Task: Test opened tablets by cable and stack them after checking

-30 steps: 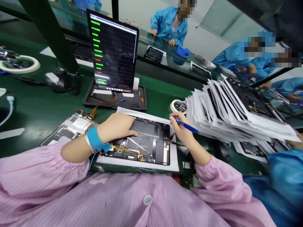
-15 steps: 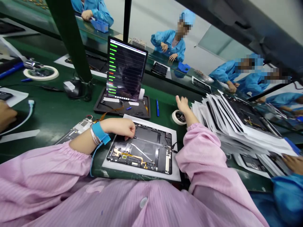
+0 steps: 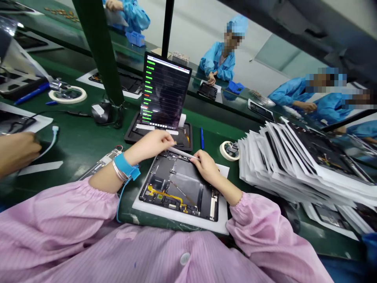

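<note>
My left hand [image 3: 157, 144] is closed in a pinch above the far left edge of an opened black tablet casing [image 3: 184, 186]. Over the casing's far edge, my right hand [image 3: 207, 166] pinches with thumb and fingers. A narrow pale strip [image 3: 185, 153] runs between both hands; it may overlap the edge of the white sheet [image 3: 223, 220] under the casing. Inside the casing lie a yellow flex cable [image 3: 167, 195] and dark panels. A blue wrist strap [image 3: 123, 166] with a cord circles my left wrist.
A lit screen [image 3: 165, 92] stands in a black tray [image 3: 129, 135] behind the casing. Right are a tape roll [image 3: 225, 151], a blue pen [image 3: 202, 138] and stacked casings with sheets [image 3: 282, 169]. A circuit board [image 3: 103, 162] and another person's hand [image 3: 19, 151] are left.
My right hand has come from beside the tape roll to the casing's far edge. My left hand has lifted off the casing's interior, and the pale strip now spans both hands.
</note>
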The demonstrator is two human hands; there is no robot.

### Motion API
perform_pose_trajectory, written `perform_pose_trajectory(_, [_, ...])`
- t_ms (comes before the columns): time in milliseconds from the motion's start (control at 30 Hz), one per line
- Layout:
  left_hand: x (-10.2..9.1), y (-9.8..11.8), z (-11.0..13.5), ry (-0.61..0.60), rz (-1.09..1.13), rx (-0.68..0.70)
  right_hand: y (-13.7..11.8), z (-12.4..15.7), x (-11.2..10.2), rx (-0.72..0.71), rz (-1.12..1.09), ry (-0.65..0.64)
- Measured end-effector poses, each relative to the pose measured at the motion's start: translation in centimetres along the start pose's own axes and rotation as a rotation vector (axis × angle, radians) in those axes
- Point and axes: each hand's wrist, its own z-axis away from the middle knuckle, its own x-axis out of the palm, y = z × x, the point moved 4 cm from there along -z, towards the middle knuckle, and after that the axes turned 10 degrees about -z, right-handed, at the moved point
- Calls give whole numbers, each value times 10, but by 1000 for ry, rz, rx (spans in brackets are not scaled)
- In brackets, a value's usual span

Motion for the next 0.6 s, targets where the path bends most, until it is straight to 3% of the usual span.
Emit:
perform_pose_trajectory(100, [-29,-6,1,411,120,-76,12,-1,-25,23,-201,266])
perform_pose_trajectory(200, [-38,-14,3,582,208,-116,33,-21,-69,57,-295,636])
perform_pose_trajectory(300, [-26,-16,-2,502,187,-80,54,-65,-117,165,-286,857])
perform_pose_trajectory(400, [-8,-14,-7,374,98,-42,67,-109,-153,310,-291,910])
perform_pose_trajectory(500, [3,-11,-8,300,9,-19,68,-134,-174,383,-272,939])
perform_pose_trajectory(600, [6,-6,-6,255,-72,-1,48,-135,-179,335,-240,973])
